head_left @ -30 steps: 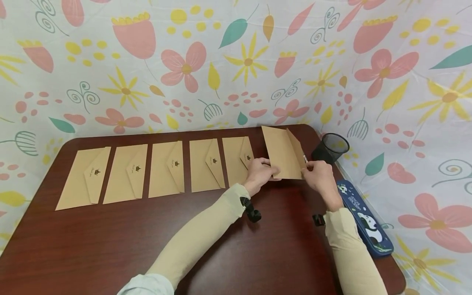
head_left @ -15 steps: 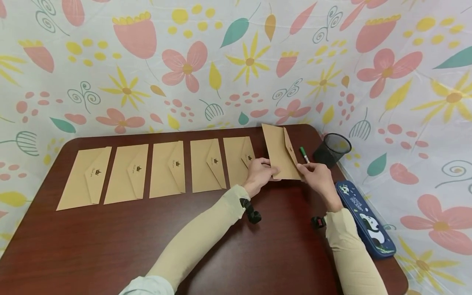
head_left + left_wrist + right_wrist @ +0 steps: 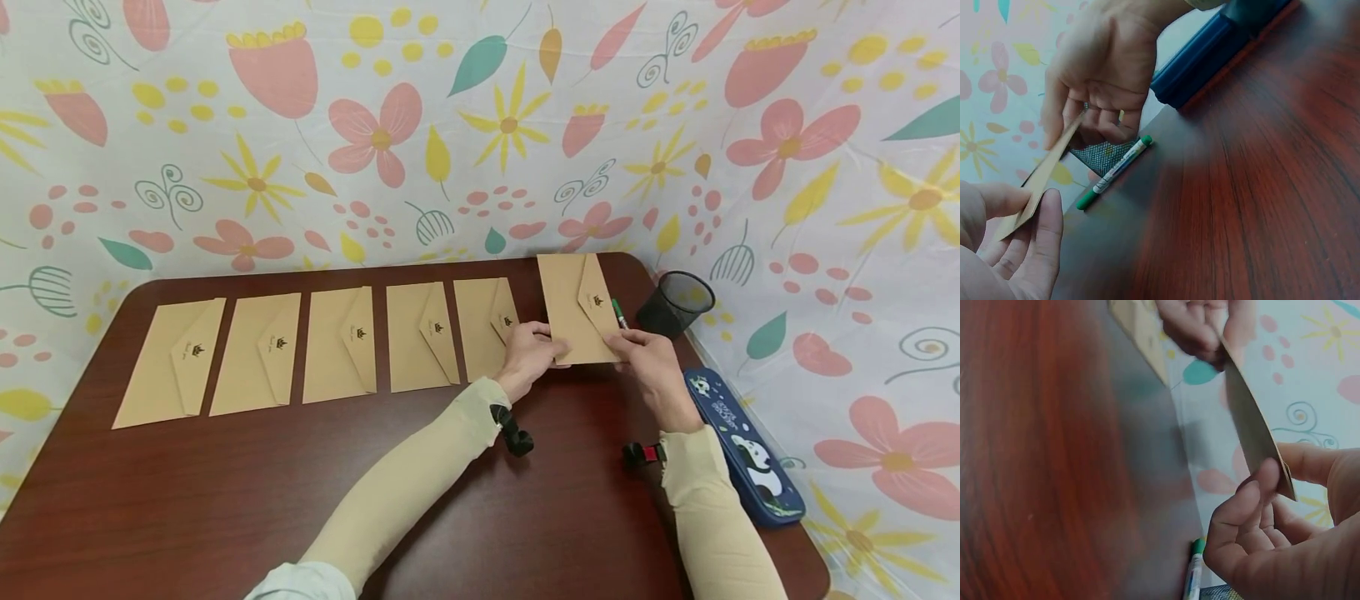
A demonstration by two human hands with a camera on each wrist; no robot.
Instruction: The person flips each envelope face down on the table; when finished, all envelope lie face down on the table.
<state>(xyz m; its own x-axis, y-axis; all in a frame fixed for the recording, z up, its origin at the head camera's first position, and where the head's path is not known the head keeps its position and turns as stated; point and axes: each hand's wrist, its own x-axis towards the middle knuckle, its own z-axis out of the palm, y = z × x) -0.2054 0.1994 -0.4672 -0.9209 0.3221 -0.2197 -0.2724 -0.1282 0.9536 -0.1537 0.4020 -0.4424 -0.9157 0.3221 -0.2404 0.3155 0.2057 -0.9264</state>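
In the head view, the left hand point(image 3: 528, 357) hides part of the nearest flat envelope point(image 3: 478, 323), the right hand point(image 3: 651, 367) the lower end of the pen point(image 3: 618, 312); print point(image 3: 189, 347) by each crown point(image 3: 198, 351) is illegibly small. The right wrist view crops the pen.

Matt paper env. point(image 3: 566, 312), semi-glossy wood-grain tbl. point(image 3: 570, 517), mesh cup point(image 3: 663, 310)

One rectangular brown paper envelope point(image 3: 561, 308) and five matching flat brown paper envelopes point(image 3: 325, 358) to its left each bear a black crown sign point(image 3: 597, 301) over script too small to read. White lettering on the oblong navy-blue pencil case point(image 3: 738, 446) and print on the green-capped white marker point(image 3: 1116, 172) are likewise illegible.
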